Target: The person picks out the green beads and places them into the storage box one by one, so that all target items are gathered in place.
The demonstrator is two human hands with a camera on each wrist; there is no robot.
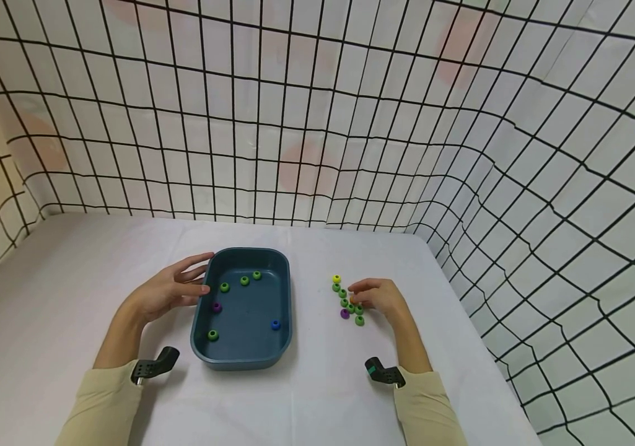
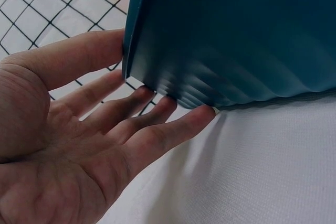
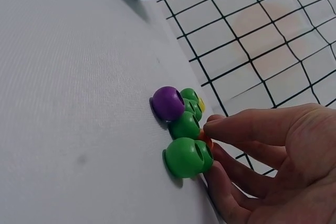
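A blue tray point(image 1: 241, 365) holds several green beads point(image 1: 225, 287), a purple bead point(image 1: 217, 307) and a blue bead point(image 1: 275, 324). My left hand point(image 1: 169, 291) rests its fingertips against the tray's left side, thumb at the rim; the left wrist view shows those fingers point(image 2: 178, 127) loosely extended along the outer wall. To the tray's right, my right hand point(image 1: 381, 297) pinches an orange bead point(image 3: 206, 139) between thumb and fingers, which partly cover it. Around it on the cloth sit several green beads point(image 3: 184, 157), a purple bead point(image 3: 168, 103) and a yellow bead point(image 1: 336, 279).
White cloth point(image 1: 317, 396) covers the table. Black netting point(image 1: 272, 124) over pale panels stands along the back and both sides. Each wrist wears a small black camera mount, the left point(image 1: 155, 364) beside the tray's near corner and the right point(image 1: 382, 371) below the bead cluster.
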